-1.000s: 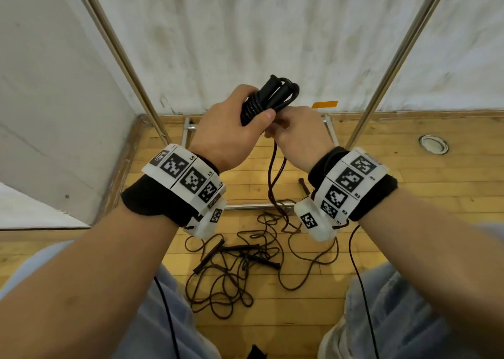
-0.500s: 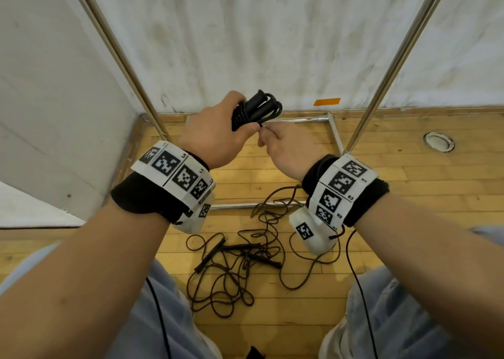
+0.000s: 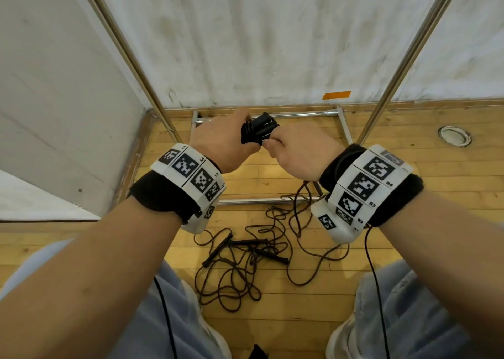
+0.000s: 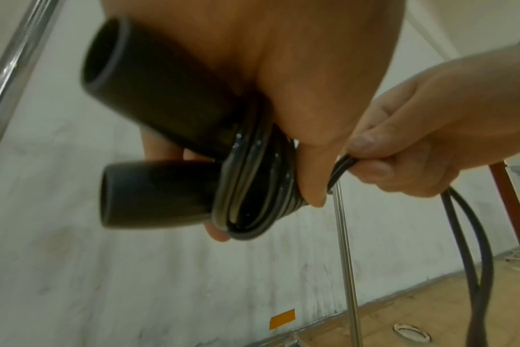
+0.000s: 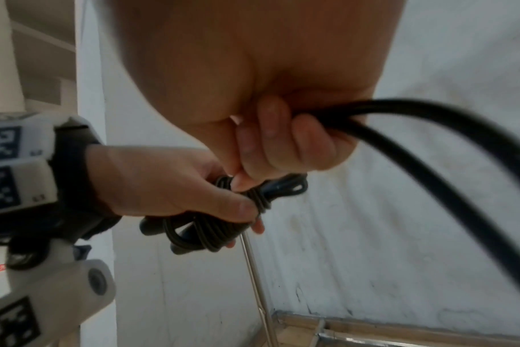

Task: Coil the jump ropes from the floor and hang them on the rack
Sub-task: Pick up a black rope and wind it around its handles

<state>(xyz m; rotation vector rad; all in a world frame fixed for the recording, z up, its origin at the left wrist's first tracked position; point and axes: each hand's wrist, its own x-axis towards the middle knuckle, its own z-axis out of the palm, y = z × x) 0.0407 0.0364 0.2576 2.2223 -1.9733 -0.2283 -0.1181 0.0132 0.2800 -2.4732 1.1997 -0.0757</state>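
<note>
Head view: the left hand [image 3: 223,143] is gripping a coiled black jump rope [image 3: 257,129], its two smooth cylindrical handles [image 4: 163,150] side by side with glossy cord wound around them. The right hand [image 3: 297,154] is pinching the free doubled cord [image 4: 342,169] just beside the coil. More thin dark jump ropes [image 3: 245,257] are lying tangled on the wooden plank floor [image 3: 381,252], before the chrome tube rack [image 3: 409,50].
</note>
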